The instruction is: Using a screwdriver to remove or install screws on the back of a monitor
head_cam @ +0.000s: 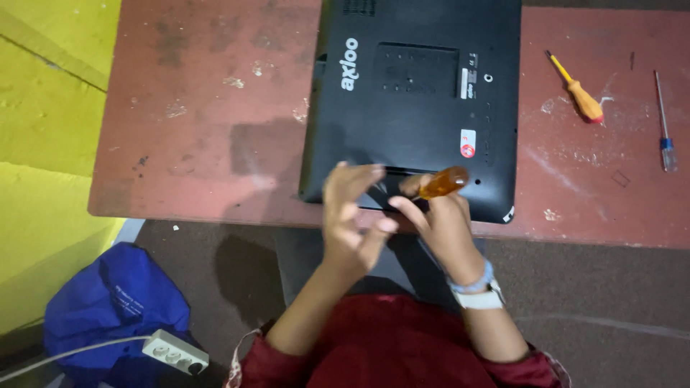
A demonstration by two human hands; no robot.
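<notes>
A black laptop (417,100) lies bottom side up on a worn red table (201,129), its near edge at the table's front. My right hand (440,223) grips a screwdriver with an amber handle (444,182), held over the laptop's near edge; its tip is hidden. My left hand (351,215) hovers just left of it with fingers spread and holds nothing, its fingertips close to the laptop's edge. A pale watch and a blue band sit on my right wrist.
On the table at right lie an orange-handled screwdriver with a yellow shaft (577,90) and a thin blue-handled screwdriver (664,122). A blue bag (108,309) and a white power strip (175,352) sit on the floor at lower left. A yellow wall stands left.
</notes>
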